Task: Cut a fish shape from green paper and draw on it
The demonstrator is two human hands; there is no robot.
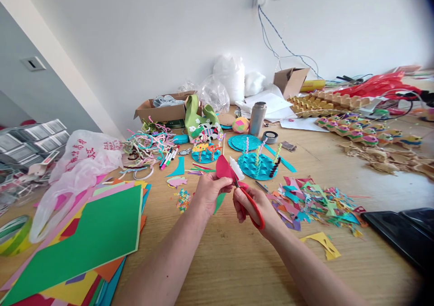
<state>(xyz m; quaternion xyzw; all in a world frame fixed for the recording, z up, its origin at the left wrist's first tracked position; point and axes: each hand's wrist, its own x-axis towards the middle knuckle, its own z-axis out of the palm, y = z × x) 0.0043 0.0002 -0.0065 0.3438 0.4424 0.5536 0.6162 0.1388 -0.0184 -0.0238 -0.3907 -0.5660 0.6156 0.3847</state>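
My left hand (212,189) is closed on a piece of deep pink-red paper (224,167), held up above the table. In my right hand (252,201) are red-handled scissors (257,213), fingers wrapped through the loops. The blades meet the paper's lower right edge, close to my left fingertips. Just behind the paper lies a white glue bottle (236,167), partly covered. Beyond my hands stands a blue painted egg-carton disc (252,168) with fuzzy pipe-cleaner stems upright in it. A smaller blue disc (205,156) carries orange spotted paper fish.
Coloured paper scraps (312,197) are heaped right of my hands. Stacked coloured sheets (91,229) lie at left, near a plastic bag (88,154) and pipe cleaners (149,145). A metal flask (258,118) stands behind; a black device (400,233) lies at the right edge.
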